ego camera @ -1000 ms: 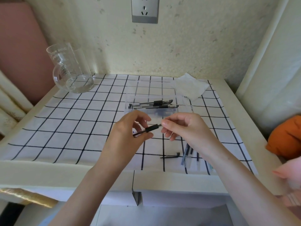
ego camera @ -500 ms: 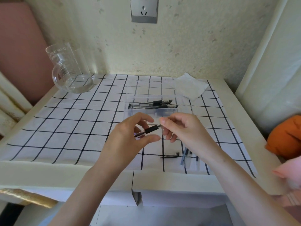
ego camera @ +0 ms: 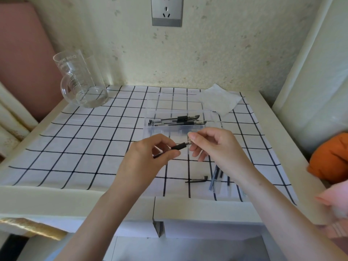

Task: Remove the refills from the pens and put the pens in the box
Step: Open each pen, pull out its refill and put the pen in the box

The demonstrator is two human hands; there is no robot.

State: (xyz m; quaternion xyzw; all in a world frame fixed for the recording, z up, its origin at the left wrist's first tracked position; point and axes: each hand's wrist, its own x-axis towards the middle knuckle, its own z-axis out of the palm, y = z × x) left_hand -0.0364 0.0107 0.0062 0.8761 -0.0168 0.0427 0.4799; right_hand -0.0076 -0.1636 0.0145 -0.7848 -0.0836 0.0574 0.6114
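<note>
My left hand (ego camera: pixel 148 159) grips a pen (ego camera: pixel 178 147) by its barrel, black grip section pointing right, above the checked cloth. The thumb and forefinger of my right hand (ego camera: pixel 212 146) pinch the pen's metal tip end. Just behind the hands stands a clear plastic box (ego camera: pixel 175 131) with two black pens (ego camera: pixel 180 120) lying in it. Near the front edge lie a black pen cap (ego camera: pixel 197 179) and several loose refills (ego camera: pixel 218 180), partly hidden by my right wrist.
A glass mug (ego camera: pixel 81 81) stands at the back left of the table. A white tissue (ego camera: pixel 219 99) lies at the back right, close to the box. An orange cushion (ego camera: pixel 331 159) sits off the table's right edge. The wall with a socket (ego camera: pixel 166 11) closes the back.
Both hands have stayed on the pen in nearly the same place. My right fingers have shifted slightly on the tip end.
</note>
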